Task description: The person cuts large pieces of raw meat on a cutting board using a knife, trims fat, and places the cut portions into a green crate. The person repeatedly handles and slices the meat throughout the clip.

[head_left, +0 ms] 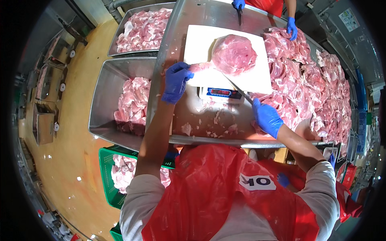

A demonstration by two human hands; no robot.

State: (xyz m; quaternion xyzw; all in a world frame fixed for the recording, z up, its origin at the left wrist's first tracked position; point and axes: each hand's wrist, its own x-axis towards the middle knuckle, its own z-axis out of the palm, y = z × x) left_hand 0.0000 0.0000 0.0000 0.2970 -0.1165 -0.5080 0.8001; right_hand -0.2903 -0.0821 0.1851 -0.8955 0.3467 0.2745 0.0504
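A large round piece of raw pink meat [235,54] lies on a white cutting board [198,39]. Its narrow strip [201,66] stretches to the left, and the end of it is pinched in my blue-gloved left hand [175,83]. My right hand [267,117], also gloved in blue, is closed round the handle of a knife [240,92]. The blade points up and left, its tip by the lower edge of the meat where the strip joins. Just below the board's near edge shows a scale [222,92] with a lit red display.
Meat slabs [297,84] cover the right side of the metal table [183,116]; scraps lie near its front. Metal tubs [105,96] of meat and a green basket [105,168] stand left. Across the table, a co-worker's gloved hands [292,29] appear, one with a knife [240,17].
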